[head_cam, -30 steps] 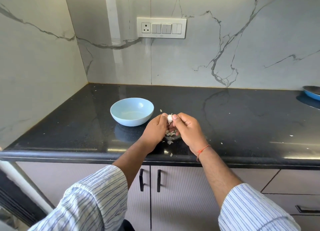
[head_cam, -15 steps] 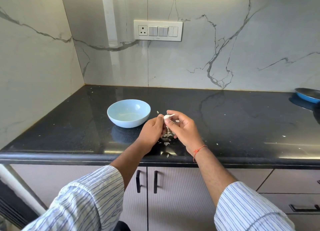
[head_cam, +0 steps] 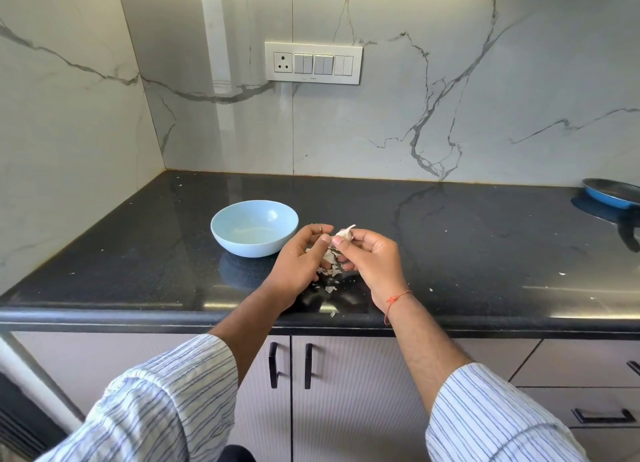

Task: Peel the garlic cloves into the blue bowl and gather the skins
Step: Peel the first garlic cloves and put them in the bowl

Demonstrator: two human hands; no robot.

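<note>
The garlic clove sits pinched in the right hand, above the counter just right of the blue bowl; the left hand curls beside it, thumb at the skin. Loose skins lie beneath (some by the near counter edge) and could flutter off. The clove could slip out of the pinch. Open room lies far and right, up to the blue pan.

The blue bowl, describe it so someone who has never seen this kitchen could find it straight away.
On the black countertop, near the corner of the marble walls, the blue bowl stands just left of the left hand. It is pale, round and deep, unlike the darker blue pan at far right.
</note>
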